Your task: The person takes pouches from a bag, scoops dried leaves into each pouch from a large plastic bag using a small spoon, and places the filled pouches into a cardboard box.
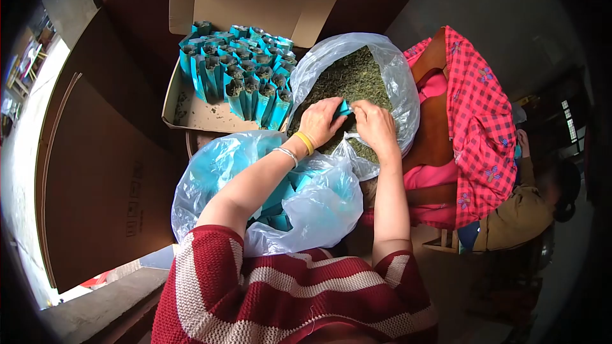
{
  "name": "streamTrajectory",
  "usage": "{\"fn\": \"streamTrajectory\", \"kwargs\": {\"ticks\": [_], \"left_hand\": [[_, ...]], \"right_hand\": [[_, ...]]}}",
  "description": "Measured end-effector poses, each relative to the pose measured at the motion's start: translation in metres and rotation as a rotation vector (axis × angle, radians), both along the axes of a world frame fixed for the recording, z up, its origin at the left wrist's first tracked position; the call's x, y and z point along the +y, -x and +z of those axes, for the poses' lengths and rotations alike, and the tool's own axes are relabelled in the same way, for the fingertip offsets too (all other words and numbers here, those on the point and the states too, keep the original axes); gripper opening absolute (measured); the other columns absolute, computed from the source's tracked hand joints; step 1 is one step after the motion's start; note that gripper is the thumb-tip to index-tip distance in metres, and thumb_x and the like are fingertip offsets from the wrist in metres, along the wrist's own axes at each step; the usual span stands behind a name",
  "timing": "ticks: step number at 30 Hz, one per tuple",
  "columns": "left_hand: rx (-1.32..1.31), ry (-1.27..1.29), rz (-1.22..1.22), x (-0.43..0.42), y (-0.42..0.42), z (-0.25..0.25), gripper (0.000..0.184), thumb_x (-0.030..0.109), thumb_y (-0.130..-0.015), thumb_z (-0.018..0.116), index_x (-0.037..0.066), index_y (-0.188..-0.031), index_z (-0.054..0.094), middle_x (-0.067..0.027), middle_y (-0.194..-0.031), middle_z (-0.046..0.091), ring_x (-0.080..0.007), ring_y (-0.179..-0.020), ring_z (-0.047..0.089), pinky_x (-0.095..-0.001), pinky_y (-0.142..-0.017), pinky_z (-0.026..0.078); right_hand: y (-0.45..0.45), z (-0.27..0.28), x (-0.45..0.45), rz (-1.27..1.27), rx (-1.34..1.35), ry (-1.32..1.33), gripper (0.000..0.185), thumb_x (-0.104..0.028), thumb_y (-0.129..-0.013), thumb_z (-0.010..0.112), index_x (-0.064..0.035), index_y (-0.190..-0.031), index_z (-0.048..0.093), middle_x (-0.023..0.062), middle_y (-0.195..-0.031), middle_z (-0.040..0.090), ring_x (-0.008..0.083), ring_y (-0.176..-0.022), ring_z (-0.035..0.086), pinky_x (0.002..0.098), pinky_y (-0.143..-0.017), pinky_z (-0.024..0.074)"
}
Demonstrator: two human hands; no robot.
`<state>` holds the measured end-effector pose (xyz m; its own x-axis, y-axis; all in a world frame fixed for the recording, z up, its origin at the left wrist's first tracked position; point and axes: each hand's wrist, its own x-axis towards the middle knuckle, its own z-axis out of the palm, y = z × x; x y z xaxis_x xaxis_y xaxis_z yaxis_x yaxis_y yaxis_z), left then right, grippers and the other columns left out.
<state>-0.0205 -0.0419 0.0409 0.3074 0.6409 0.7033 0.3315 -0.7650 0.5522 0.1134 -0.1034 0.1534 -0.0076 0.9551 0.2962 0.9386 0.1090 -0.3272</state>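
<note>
My left hand (322, 121), with a yellow band and a silver bracelet at the wrist, grips a small blue packet (343, 109). Close by the packet's edge, my right hand (376, 126) has its fingers pinched together; whatever they hold is hidden. Both hands are over a clear plastic bag (408, 111) full of dried, crumbled green leaves (357, 73). Nearer my body, another clear plastic bag (325, 213) contains several flat blue packets (275, 222).
At the back left, an open cardboard box (220, 121) holds many upright blue packets (245, 76) filled with leaves. A large cardboard sheet (108, 172) stands at left. A chair draped with red checked cloth (478, 121) is at right, with another person (523, 210) beyond it.
</note>
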Motion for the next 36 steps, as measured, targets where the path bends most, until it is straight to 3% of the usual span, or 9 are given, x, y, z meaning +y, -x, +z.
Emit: {"fn": "streamTrajectory", "kwargs": {"ticks": [1, 5, 9, 12, 17, 20, 24, 33, 36], "left_hand": [[0.004, -0.002, 0.0, 0.002, 0.0, 0.002, 0.055, 0.029, -0.085, 0.066, 0.006, -0.13, 0.047, -0.0196, -0.114, 0.061, -0.037, -0.103, 0.06, -0.0438, -0.09, 0.048], [-0.018, 0.401, -0.16, 0.007, 0.0, 0.024, 0.056, 0.023, -0.084, 0.066, 0.007, -0.133, 0.044, -0.0198, -0.112, 0.063, -0.0368, -0.099, 0.063, -0.0431, -0.089, 0.049], [-0.09, 0.379, -0.127, 0.011, -0.004, 0.02, 0.065, 0.017, -0.08, 0.066, 0.005, -0.138, 0.039, -0.02, -0.117, 0.06, -0.0368, -0.107, 0.059, -0.0427, -0.093, 0.047], [0.029, -0.148, 0.162, 0.003, -0.002, 0.002, 0.074, 0.018, -0.077, 0.068, 0.003, -0.141, 0.033, -0.0202, -0.124, 0.056, -0.0367, -0.114, 0.054, -0.0417, -0.098, 0.043], [0.101, -0.177, 0.252, 0.006, 0.001, -0.013, 0.08, 0.018, -0.075, 0.07, 0.001, -0.142, 0.031, -0.0202, -0.124, 0.053, -0.0365, -0.116, 0.051, -0.0407, -0.099, 0.041], [0.069, 0.097, 0.236, 0.013, -0.002, -0.015, 0.079, 0.02, -0.073, 0.073, 0.003, -0.14, 0.035, -0.0179, -0.116, 0.057, -0.0354, -0.108, 0.055, -0.0411, -0.094, 0.044], [0.097, 0.157, 0.167, 0.016, -0.005, -0.012, 0.073, 0.024, -0.072, 0.076, 0.005, -0.134, 0.042, -0.0155, -0.108, 0.06, -0.0348, -0.101, 0.057, -0.0423, -0.09, 0.046], [-0.016, 0.051, 0.093, 0.014, -0.009, -0.028, 0.061, 0.041, -0.076, 0.076, 0.003, -0.117, 0.052, -0.0153, -0.097, 0.062, -0.0362, -0.09, 0.061, -0.0435, -0.078, 0.05], [-0.053, 0.03, 0.096, 0.013, -0.005, -0.031, 0.06, 0.044, -0.077, 0.075, 0.002, -0.114, 0.053, -0.0159, -0.096, 0.062, -0.0362, -0.087, 0.062, -0.0428, -0.075, 0.05]], "right_hand": [[-0.001, 0.002, 0.0, 0.0, 0.004, -0.002, 0.017, -0.014, -0.09, 0.056, -0.0079, -0.099, 0.069, 0.0208, -0.085, 0.067, 0.0395, -0.08, 0.065, 0.0472, -0.07, 0.0508], [-0.005, 0.012, -0.005, 0.149, 0.005, -0.087, 0.02, -0.016, -0.09, 0.052, -0.0068, -0.099, 0.068, 0.0221, -0.088, 0.068, 0.0406, -0.085, 0.065, 0.0485, -0.076, 0.0507], [-0.008, 0.002, 0.008, 0.028, 0.113, -0.109, 0.021, -0.015, -0.091, 0.051, -0.0077, -0.099, 0.068, 0.0202, -0.088, 0.068, 0.0407, -0.084, 0.065, 0.0484, -0.076, 0.0508], [0.001, -0.004, 0.013, -0.075, 0.088, -0.086, 0.02, -0.016, -0.091, 0.052, -0.0082, -0.099, 0.068, 0.0196, -0.089, 0.069, 0.0408, -0.083, 0.065, 0.0491, -0.075, 0.0508], [0.012, -0.007, 0.015, -0.14, 0.019, -0.052, 0.019, -0.017, -0.091, 0.052, -0.0084, -0.099, 0.067, 0.0196, -0.087, 0.068, 0.041, -0.082, 0.065, 0.0506, -0.074, 0.0506], [0.016, -0.006, 0.008, 0.035, -0.014, -0.088, 0.016, -0.017, -0.09, 0.055, -0.0099, -0.098, 0.067, 0.0172, -0.083, 0.068, 0.0385, -0.078, 0.065, 0.0486, -0.073, 0.0501], [0.005, -0.002, 0.0, 0.084, -0.147, -0.236, 0.014, -0.014, -0.089, 0.057, -0.0111, -0.097, 0.067, 0.0125, -0.079, 0.068, 0.033, -0.075, 0.065, 0.0438, -0.072, 0.0492], [-0.007, -0.008, -0.009, 0.065, -0.19, -0.233, 0.014, -0.012, -0.089, 0.059, -0.0113, -0.1, 0.068, 0.011, -0.085, 0.069, 0.0294, -0.08, 0.066, 0.0403, -0.074, 0.0491], [-0.007, -0.015, -0.007, 0.129, -0.167, -0.275, 0.013, -0.011, -0.089, 0.058, -0.0118, -0.097, 0.067, 0.0093, -0.076, 0.068, 0.0277, -0.076, 0.066, 0.0397, -0.071, 0.0488]]}}
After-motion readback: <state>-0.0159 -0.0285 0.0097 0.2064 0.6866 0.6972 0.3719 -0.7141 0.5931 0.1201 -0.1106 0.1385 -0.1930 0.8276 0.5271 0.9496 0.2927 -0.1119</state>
